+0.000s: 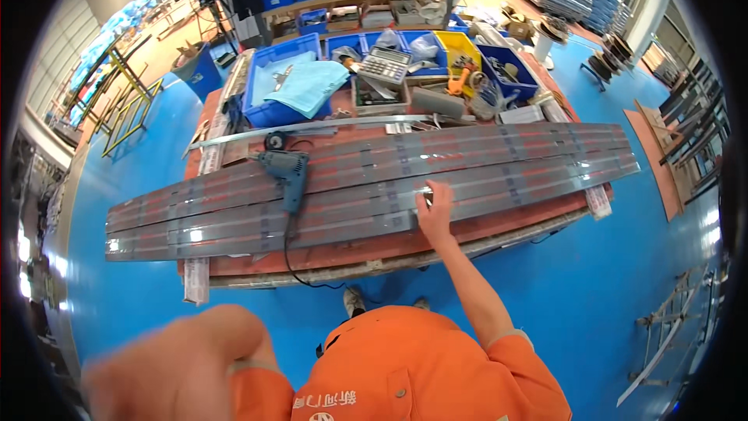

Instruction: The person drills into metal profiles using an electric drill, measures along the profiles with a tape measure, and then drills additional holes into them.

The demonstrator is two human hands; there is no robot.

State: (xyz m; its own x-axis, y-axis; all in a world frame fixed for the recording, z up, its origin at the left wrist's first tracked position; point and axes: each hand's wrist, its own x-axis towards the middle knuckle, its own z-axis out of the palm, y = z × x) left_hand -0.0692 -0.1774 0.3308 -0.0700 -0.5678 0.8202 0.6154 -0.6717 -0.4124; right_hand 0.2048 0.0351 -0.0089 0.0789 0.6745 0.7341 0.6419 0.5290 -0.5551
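Note:
My right hand is over the near edge of the long grey profiles, its fingers curled around a small dark, shiny thing too small to name. The profiles lie side by side across the table in clear wrapping with reddish stripes. A blue corded power drill rests on them left of that hand, its grip toward me and its cord hanging over the front edge. Raised close at the lower left, my left hand is smeared by motion, and its fingers cannot be made out.
Behind the profiles, the red-topped table holds blue bins, a yellow bin, a calculator and a light-blue cloth. Shelves with more bins stand beyond. Wrapped profile ends jut past both table sides.

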